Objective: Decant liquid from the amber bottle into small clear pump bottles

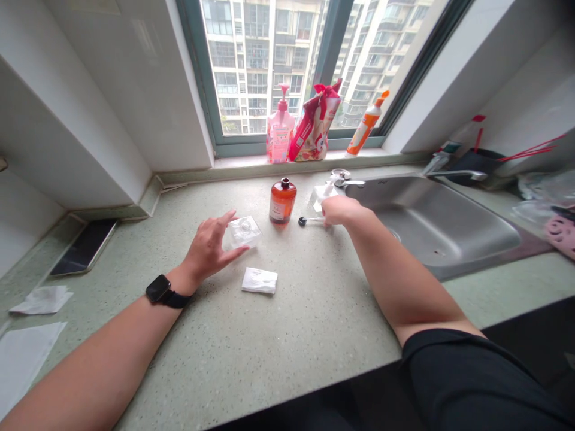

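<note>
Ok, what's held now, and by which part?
Left hand: clear square container, by its sides between thumb and fingers. Right hand: at the pale end of a black-ended piece; grip hidden, can't tell.

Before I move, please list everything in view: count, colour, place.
Window: 1, teal, back
Buildings: several, pale, outside
Pump bottle: 1, pink, windowsill
Bag: 1, red, windowsill
Squeeze bottle: 1, orange-white, windowsill
Counter: 1, greenish, centre
Open bottle: 1, amber, centre
Containers: 2, clear, flanking open bottle
Dark-ended stem: 1, whitish, centre
Tissue: 1, white, centre
Papers: 2, white, left
Phone: 1, dark, left
Sink: 1, silver, right
Faucet: 1, silver, sink
Red-capped bottle: 1, pale, right
Red-stick holder: 1, dark, right
Plastic: uncountable, clear, right
Openwork item: 1, pink, right
Watch: 1, black, left wrist
Sleeve: 1, black, right
Left hand, right hand: 2, bare, centre
</note>
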Tool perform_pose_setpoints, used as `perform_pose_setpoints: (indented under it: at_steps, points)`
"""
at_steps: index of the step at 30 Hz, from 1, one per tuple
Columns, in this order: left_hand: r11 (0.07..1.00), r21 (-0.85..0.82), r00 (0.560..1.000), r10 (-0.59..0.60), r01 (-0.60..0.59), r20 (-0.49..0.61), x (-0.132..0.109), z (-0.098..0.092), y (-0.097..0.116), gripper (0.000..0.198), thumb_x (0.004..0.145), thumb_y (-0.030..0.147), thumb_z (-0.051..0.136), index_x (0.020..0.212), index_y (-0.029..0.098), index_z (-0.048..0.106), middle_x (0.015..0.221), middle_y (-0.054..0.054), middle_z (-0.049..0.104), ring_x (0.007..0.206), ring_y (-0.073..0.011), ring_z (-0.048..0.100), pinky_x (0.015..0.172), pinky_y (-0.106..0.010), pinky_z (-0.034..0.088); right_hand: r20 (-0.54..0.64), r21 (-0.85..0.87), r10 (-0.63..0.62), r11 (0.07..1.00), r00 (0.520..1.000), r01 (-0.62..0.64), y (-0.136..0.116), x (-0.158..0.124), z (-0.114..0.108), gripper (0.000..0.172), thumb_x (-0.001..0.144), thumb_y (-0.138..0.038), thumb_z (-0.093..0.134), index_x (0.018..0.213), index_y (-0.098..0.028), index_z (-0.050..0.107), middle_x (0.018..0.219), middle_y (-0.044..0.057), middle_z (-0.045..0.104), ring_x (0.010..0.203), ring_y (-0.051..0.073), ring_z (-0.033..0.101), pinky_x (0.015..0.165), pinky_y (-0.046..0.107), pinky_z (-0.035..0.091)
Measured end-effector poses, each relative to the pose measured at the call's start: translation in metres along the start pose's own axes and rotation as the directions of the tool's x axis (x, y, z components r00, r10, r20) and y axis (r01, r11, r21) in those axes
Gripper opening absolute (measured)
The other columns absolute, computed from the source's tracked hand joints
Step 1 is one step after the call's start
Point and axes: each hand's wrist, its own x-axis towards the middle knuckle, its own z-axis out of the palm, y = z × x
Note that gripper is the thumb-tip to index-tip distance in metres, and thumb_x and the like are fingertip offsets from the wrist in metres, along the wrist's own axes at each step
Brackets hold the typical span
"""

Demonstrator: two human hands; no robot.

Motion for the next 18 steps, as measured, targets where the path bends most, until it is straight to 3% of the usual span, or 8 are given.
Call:
perform_pose_setpoints:
  at_steps: [7,11,14,18]
  points:
    - [1.0,-0.014,1.0,-0.007,0.007,0.026,0.001,-0.002,0.001,0.088,0.1,0.059,0.071,0.169,0.025,0.028,0.138,-0.016,0.071,0.115,-0.0345,0.07,0.104,-0.053,0.053,-0.013,0.0,-0.051,0.999,0.999,0.051,-0.002,-0.008,-0.007,0.039,0.07,-0.03,0.094,0.107,-0.022,0.083,0.109,0.016,0.081,0.095,0.034,0.077,0.073,0.04,0.06]
    - [0.999,-0.027,0.999,-0.016,0.017,0.043,0.001,-0.001,0.0,0.088,0.1,0.061,0.071,0.168,0.025,0.028,0.137,-0.016,0.072,0.115,-0.0346,0.07,0.104,-0.053,0.053,-0.048,0.015,-0.143,0.989,0.988,0.144,0.0,-0.016,-0.014,0.045,0.071,-0.039,0.094,0.112,-0.024,0.082,0.112,0.013,0.082,0.098,0.033,0.076,0.079,0.039,0.059]
    - [0.998,-0.063,0.998,-0.021,0.024,0.054,0.0,-0.001,0.001,0.088,0.099,0.061,0.072,0.168,0.026,0.029,0.137,-0.015,0.073,0.117,-0.0344,0.07,0.105,-0.053,0.053,-0.158,0.101,-0.223,0.965,0.962,0.24,-0.004,-0.025,-0.021,0.048,0.082,-0.049,0.085,0.122,-0.023,0.079,0.116,0.012,0.081,0.102,0.031,0.076,0.083,0.037,0.058]
    - [0.995,-0.098,0.997,-0.011,0.018,0.074,0.0,-0.001,0.001,0.09,0.098,0.057,0.076,0.168,0.026,0.028,0.139,-0.015,0.072,0.12,-0.034,0.069,0.109,-0.055,0.053,-0.271,0.232,-0.187,0.939,0.944,0.252,-0.016,-0.034,-0.028,0.046,0.089,-0.05,0.079,0.127,-0.023,0.075,0.119,0.011,0.08,0.106,0.03,0.075,0.086,0.038,0.058]
